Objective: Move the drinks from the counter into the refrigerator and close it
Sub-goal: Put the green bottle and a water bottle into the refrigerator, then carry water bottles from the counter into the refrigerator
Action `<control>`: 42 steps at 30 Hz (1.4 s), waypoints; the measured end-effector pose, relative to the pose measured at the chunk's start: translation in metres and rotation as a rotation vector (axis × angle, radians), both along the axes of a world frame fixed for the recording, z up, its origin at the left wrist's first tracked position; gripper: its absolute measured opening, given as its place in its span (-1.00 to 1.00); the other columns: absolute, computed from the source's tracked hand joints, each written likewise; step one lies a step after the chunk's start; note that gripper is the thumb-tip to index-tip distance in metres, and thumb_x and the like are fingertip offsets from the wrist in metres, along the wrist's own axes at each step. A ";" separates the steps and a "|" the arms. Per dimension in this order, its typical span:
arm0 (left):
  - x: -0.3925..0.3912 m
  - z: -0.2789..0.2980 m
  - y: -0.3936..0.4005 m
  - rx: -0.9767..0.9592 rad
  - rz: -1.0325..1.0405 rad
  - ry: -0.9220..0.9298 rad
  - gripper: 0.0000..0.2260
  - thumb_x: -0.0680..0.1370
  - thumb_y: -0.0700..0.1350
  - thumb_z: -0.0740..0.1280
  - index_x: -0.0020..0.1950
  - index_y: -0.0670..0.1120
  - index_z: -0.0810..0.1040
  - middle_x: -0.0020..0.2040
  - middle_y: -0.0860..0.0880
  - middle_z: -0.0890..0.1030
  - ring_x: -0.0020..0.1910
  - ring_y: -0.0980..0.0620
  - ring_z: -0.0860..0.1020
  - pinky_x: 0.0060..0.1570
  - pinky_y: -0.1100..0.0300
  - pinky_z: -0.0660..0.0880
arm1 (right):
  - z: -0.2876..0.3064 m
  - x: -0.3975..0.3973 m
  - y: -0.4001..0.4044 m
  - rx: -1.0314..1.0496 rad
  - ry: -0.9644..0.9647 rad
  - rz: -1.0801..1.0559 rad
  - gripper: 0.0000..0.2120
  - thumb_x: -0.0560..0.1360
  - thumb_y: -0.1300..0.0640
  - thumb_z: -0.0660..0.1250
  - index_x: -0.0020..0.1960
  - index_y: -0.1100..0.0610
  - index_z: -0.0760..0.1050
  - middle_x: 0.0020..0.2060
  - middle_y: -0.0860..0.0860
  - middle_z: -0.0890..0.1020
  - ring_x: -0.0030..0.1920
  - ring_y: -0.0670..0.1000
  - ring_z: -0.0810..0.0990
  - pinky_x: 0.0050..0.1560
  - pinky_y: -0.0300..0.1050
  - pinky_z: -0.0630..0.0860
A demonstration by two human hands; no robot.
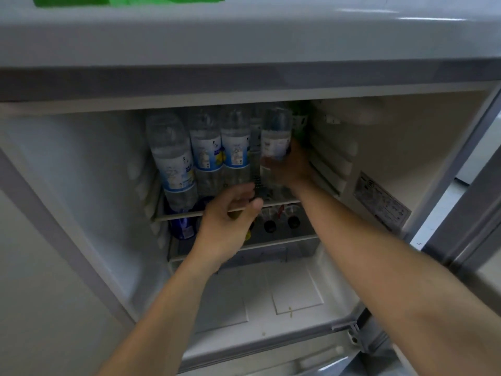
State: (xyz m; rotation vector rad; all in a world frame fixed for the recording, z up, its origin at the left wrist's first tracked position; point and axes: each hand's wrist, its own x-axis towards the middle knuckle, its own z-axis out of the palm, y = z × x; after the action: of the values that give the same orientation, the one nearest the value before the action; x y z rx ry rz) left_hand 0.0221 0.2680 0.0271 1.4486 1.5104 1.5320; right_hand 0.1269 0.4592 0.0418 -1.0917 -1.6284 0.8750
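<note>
The refrigerator (379, 147) stands open in front of me. On its upper wire shelf (173, 215) three clear water bottles (206, 147) with blue-and-white labels stand in a row. My right hand (290, 165) grips a fourth clear bottle (275, 131) at the right end of that row, upright on the shelf. My left hand (230, 221) reaches in at the shelf's front edge, fingers curled; something small and yellowish shows under the palm, unclear what. A green bottle (298, 118) stands behind the held one.
Below the shelf, a blue-labelled bottle (183, 226) and dark-capped bottles (282, 222) sit on a lower shelf. The bottom compartment (271, 299) shows white floor. The open door (466, 240) lies at the right. A green object (108, 0) rests on top of the fridge.
</note>
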 end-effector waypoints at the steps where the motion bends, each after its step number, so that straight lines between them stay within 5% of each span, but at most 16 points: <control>1: -0.002 -0.008 -0.006 -0.017 0.003 -0.026 -0.81 0.49 0.15 0.38 0.09 0.29 0.55 -0.01 0.31 0.64 0.02 0.36 0.57 -0.14 0.48 0.51 | 0.000 -0.003 0.006 0.001 0.011 -0.032 -0.41 0.40 0.13 0.56 0.36 0.15 0.45 0.28 0.08 0.59 0.27 0.06 0.57 0.17 -0.08 0.54; 4: -0.009 -0.033 -0.017 -0.079 0.061 -0.057 -0.83 0.49 0.12 0.38 0.07 0.20 0.60 -0.04 0.28 0.65 -0.02 0.29 0.61 -0.02 0.29 0.57 | 0.001 -0.014 0.024 0.002 0.020 -0.129 -0.45 0.42 0.07 0.54 0.36 0.10 0.47 0.27 0.07 0.60 0.25 0.06 0.58 0.16 -0.05 0.55; 10: -0.022 -0.082 -0.044 -0.182 0.128 -0.053 -0.89 0.55 0.00 0.39 0.02 0.22 0.61 -0.09 0.25 0.65 -0.11 0.22 0.59 -0.13 0.35 0.50 | -0.006 -0.029 0.037 0.012 0.069 -0.247 -0.42 0.44 0.07 0.52 0.41 0.11 0.42 0.33 0.08 0.54 0.33 0.09 0.52 0.28 0.11 0.52; 14: -0.024 -0.098 -0.058 -0.209 0.129 -0.127 -0.88 0.53 -0.05 0.40 0.04 0.12 0.64 -0.07 0.13 0.68 -0.08 0.11 0.61 0.00 0.07 0.59 | -0.011 -0.033 0.037 0.043 0.107 -0.294 -0.34 0.39 0.06 0.56 0.42 0.12 0.41 0.34 0.08 0.53 0.33 0.09 0.51 0.29 0.10 0.52; 22: -0.018 -0.105 -0.071 -0.187 0.093 -0.159 -0.82 0.41 0.14 0.38 0.00 0.27 0.64 -0.07 0.12 0.67 -0.07 0.12 0.62 0.03 0.01 0.62 | -0.005 -0.029 0.041 -0.032 0.032 -0.265 -0.21 0.40 0.03 0.55 0.52 0.10 0.26 0.44 0.11 0.42 0.42 0.11 0.41 0.37 0.13 0.44; 30: -0.016 -0.116 -0.082 -0.272 0.031 -0.172 -0.85 0.51 0.00 0.40 -0.02 0.28 0.63 -0.04 0.14 0.67 -0.07 0.15 0.61 0.04 0.01 0.61 | -0.018 -0.016 0.016 0.054 0.088 -0.248 -0.45 0.50 0.14 0.43 0.45 0.09 0.36 0.38 0.10 0.49 0.37 0.11 0.47 0.33 -0.05 0.42; 35: -0.006 -0.132 -0.085 -0.328 -0.019 -0.206 -0.82 0.54 -0.09 0.41 -0.06 0.24 0.66 -0.12 0.12 0.67 -0.14 0.12 0.62 -0.15 0.18 0.63 | -0.025 0.003 -0.028 0.169 0.069 -0.302 -0.93 0.51 0.16 0.37 -0.02 0.03 0.53 -0.12 -0.13 0.59 -0.04 -0.13 0.61 -0.15 -0.42 0.40; 37: 0.000 -0.141 -0.089 -0.372 -0.039 -0.258 -0.86 0.54 -0.11 0.41 -0.08 0.15 0.68 -0.13 0.03 0.68 -0.13 0.06 0.64 -0.18 0.19 0.63 | -0.036 0.013 -0.057 0.164 0.116 -0.293 -0.92 0.50 0.16 0.37 -0.07 -0.01 0.52 -0.18 -0.15 0.60 -0.16 -0.22 0.57 -0.18 -0.37 0.44; 42: 0.025 -0.160 -0.098 -0.438 -0.101 -0.273 -0.90 0.56 -0.12 0.39 -0.04 0.06 0.67 -0.14 0.02 0.71 -0.14 0.09 0.65 -0.20 0.21 0.62 | -0.079 0.061 -0.144 0.047 0.176 -0.262 -0.81 0.51 0.10 0.41 0.08 -0.11 0.54 -0.11 -0.23 0.63 -0.08 -0.22 0.60 -0.05 -0.28 0.57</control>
State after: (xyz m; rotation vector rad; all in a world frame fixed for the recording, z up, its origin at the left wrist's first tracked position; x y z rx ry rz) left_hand 0.0467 0.1704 -0.1329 1.0038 1.4649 1.1864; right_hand 0.1882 0.3153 -0.0375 -1.1315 -1.3202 0.7342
